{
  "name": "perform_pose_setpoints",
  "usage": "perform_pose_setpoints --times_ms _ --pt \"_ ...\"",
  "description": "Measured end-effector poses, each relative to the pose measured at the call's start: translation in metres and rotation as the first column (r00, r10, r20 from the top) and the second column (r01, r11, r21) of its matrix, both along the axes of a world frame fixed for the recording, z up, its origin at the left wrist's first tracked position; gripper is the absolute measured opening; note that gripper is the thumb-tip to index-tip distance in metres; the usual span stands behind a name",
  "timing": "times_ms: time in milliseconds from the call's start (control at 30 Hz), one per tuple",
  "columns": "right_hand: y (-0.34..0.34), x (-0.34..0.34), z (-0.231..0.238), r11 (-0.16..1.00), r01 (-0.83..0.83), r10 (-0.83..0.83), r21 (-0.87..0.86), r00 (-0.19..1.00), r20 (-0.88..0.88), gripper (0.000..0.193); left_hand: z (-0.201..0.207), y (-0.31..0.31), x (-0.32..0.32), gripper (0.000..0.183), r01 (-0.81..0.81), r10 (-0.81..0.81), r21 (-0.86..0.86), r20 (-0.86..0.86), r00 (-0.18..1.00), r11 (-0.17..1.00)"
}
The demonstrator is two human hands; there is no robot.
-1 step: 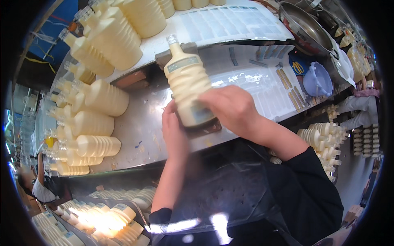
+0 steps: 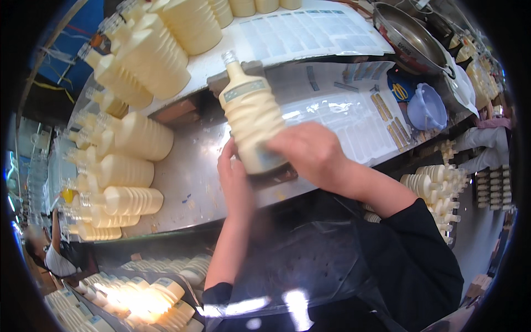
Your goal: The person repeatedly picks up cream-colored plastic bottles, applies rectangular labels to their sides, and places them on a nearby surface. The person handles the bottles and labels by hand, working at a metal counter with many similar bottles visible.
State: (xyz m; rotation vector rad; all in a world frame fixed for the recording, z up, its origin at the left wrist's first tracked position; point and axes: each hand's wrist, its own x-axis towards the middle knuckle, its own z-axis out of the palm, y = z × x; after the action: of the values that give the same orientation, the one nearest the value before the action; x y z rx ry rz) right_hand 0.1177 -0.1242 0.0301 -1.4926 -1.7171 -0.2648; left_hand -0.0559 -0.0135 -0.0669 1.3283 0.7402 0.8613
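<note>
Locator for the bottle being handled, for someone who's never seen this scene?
Find the metal worktable across the middle of the view. At its centre, between the person's left hand and right hand, is a ribbed cream bottle, neck pointing away. Unlike the cream bottles crowded at the table's left end, it shows a grey-green patterned band near its shoulder.

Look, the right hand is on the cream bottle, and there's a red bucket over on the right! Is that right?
Almost: the bucket over on the right is pale bluish-purple, not red, as the head view shows. The right hand is indeed on the cream bottle.
</note>
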Motion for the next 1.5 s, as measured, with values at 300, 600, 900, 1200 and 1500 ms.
perform_pose_setpoints --times_ms 300,600,900,1200,1500 --pt "-0.014 0.013 -0.036 0.993 0.118 -0.114 -0.015 0.900 -0.421 0.026 0.006 -0.007 -0.001 0.079 0.162 0.096 0.535 -0.421 0.902 0.829" --pt "-0.022 -0.012 -0.018 0.992 -0.028 0.042 0.127 0.993 -0.109 0.028 0.006 -0.013 -0.004 0.073 -0.005 0.236 0.588 -0.318 0.918 0.809" --pt "-0.021 -0.009 -0.024 0.979 0.135 -0.198 -0.156 0.823 -0.533 0.031 0.023 -0.005 -0.008 0.074 0.081 0.196 0.722 -0.292 0.936 0.687" --pt "-0.072 0.096 -0.087 0.851 0.134 -0.524 -0.508 0.281 -0.804 0.027 0.007 -0.002 0.008 0.071 0.077 0.133 0.714 -0.233 0.963 0.696" --pt "-0.113 0.149 -0.092 0.541 0.714 -0.820 -0.445 0.566 -0.088 0.024 0.048 0.002 0.004 0.065 0.257 0.214 0.856 -0.382 0.899 0.448"
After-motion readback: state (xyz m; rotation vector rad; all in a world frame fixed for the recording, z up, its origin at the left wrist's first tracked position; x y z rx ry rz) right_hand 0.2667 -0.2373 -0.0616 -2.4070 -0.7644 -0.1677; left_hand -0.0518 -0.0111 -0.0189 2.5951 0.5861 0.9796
